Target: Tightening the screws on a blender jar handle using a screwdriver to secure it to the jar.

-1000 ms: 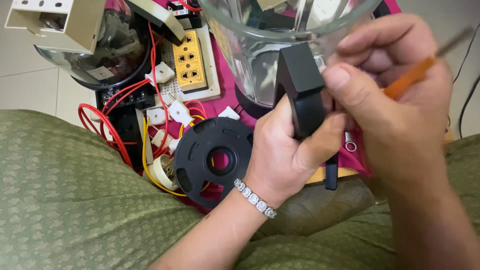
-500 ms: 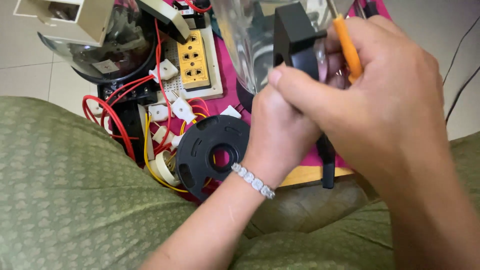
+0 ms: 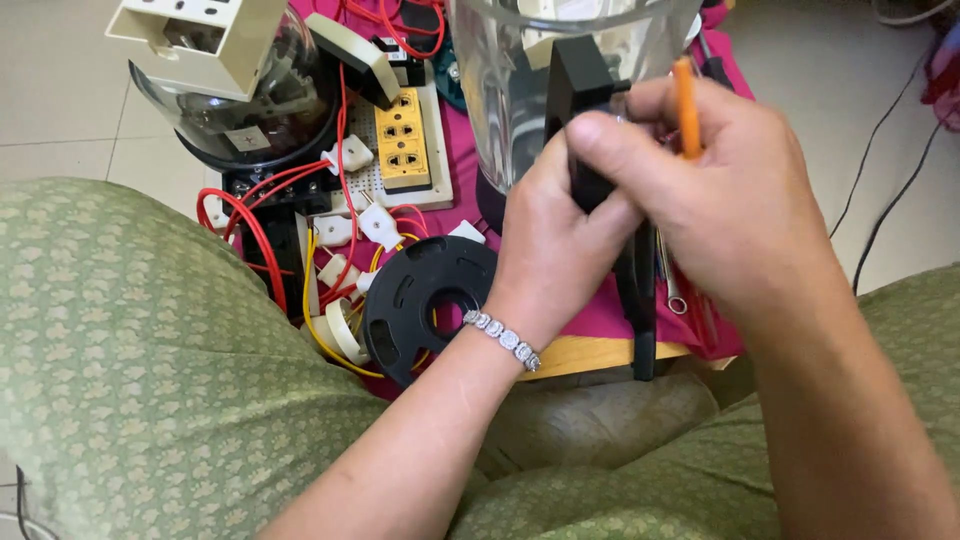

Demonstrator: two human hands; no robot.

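Observation:
My left hand [image 3: 555, 245], with a silver bracelet at the wrist, grips a black handle piece [image 3: 578, 75] that belongs to a clear plastic jug [image 3: 500, 70]. My right hand [image 3: 735, 210] lies over the left and holds an orange-handled tool [image 3: 685, 105] upright, close against the black piece. The tool's tip is hidden. A long black bar [image 3: 640, 300] hangs down below my hands.
A black round spool [image 3: 420, 295] lies on a magenta cloth [image 3: 460, 170] over a wooden board [image 3: 590, 355]. Red and yellow wires [image 3: 255, 225], white connectors, a yellow socket strip [image 3: 405, 140], a clear dome [image 3: 245, 110] and a cream box [image 3: 205, 35] crowd the left. My green-clad knees frame the front.
Both hands and the black piece have stayed close to the jug. The orange tool has swung from lying sideways at the right to standing upright beside the black piece.

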